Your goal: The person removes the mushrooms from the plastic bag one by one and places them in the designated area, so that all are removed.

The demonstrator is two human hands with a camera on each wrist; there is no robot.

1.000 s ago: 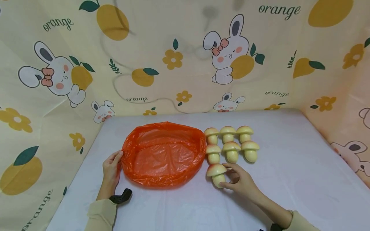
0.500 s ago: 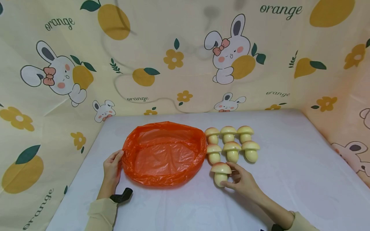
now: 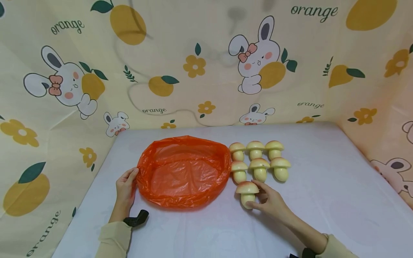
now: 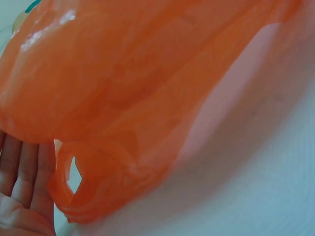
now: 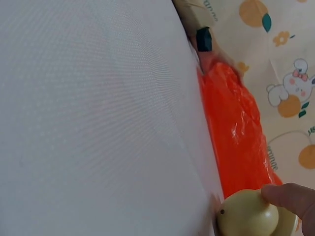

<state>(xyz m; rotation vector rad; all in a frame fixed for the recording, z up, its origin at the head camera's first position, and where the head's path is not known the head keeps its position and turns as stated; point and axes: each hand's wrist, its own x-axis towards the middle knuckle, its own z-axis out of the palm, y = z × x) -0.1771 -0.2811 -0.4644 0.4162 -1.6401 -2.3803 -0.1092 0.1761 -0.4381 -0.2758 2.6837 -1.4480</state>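
Note:
An orange-red plastic bag (image 3: pixel 185 202) lies spread on the table with its mouth facing up and its rim rolled outward. My left hand (image 3: pixel 125 188) touches the bag's left edge. In the left wrist view its fingers (image 4: pixel 27 169) look straight, with the tips hidden behind the plastic. Right of the bag, my right hand (image 3: pixel 272 202) holds a toy mushroom (image 3: pixel 247 195) with a reddish-yellow cap and pale stem. The mushroom stands upright, cap up. In the right wrist view the thumb (image 5: pixel 285 196) presses its stem.
Several like mushrooms stand in two rows behind the held one, among them a far-right front mushroom (image 3: pixel 280 170) and a back-left mushroom (image 3: pixel 238 152) close to the bag's rim. A white cloth (image 3: pixel 322 172) covers the table. A printed curtain (image 3: pixel 209 89) rises behind it.
The held mushroom has shifted slightly right, away from the bag, and turned from tilted to upright. My left hand and the bag have stayed in place.

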